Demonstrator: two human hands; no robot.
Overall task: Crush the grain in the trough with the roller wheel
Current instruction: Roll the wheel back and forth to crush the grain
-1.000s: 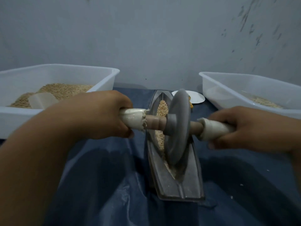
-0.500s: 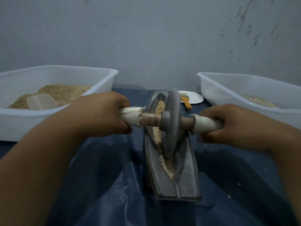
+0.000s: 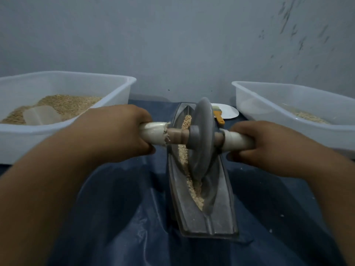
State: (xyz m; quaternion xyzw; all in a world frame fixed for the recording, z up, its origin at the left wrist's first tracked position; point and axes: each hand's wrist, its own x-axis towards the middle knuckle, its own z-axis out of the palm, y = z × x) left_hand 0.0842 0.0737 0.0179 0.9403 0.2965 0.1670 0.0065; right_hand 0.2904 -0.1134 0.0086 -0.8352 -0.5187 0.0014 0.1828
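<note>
The roller wheel, a grey disc on a wooden axle, stood on edge in the groove of the metal trough, about midway along its length and tilted slightly. The left hand was curled round the white sleeve on the axle's left end, and the right hand was curled round the matching sleeve on the right end, so each grip was wrapped tight on a handle with the wheel between them. The left grip sat just beside the trough's left wall; the right grip sat just outside its right wall. Knuckles faced up on both hands, and the fingertips were tucked under the sleeves.

Grain lay in the trough's groove as a thin pale line, running from the far end, under the axle, to a patch just nearer the camera than the wheel's lower rim. The wheel's rim met this line low in the groove.

The trough rested on a dark blue cloth spread over the worktop. To the left stood a translucent plastic tub holding a heap of grain with a clear scoop lying in it. To the right stood a second tub with a thin layer of grain. Between that tub and the trough's far end lay a small white plate with an orange-handled brush on it.
</note>
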